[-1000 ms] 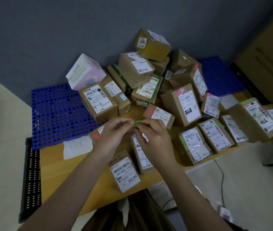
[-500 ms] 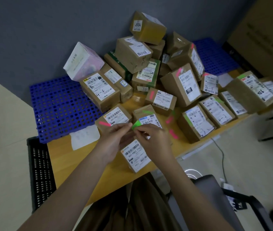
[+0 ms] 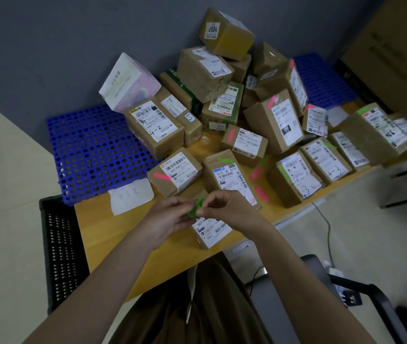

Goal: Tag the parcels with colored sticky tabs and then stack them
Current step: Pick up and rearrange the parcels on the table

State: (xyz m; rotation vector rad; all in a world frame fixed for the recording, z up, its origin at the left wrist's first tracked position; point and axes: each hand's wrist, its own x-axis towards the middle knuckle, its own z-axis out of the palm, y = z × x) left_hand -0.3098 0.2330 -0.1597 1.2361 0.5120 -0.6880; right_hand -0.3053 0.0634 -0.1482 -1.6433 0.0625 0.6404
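At far left, blue perforated mat (image 3: 93, 150) against the wall, black crate (image 3: 61, 244) below it, loose white slip (image 3: 131, 194) on the table (image 3: 103, 234).

Item 1: left hand (image 3: 165, 219), grip pinched on a green sticky tab (image 3: 195, 207), fingertips pressed together. Tab sits between both grips, just above the parcel nearest the person (image 3: 213, 230).

Item 2: right hand (image 3: 229, 209), grip also pinching the same tab from the other side. Tab looks curled. Risk, judged: it folds onto itself or sticks to a finger, through two-sided pulling.

Item 3: pink-tagged parcel (image 3: 175, 171), green-tagged parcel (image 3: 229, 175), spare pink tabs (image 3: 262, 193) on the table.

Item 4: loose heap of parcels (image 3: 222, 78) behind, tilted. Risk, judged: a nudge while reaching slides the top box (image 3: 226, 33) down.
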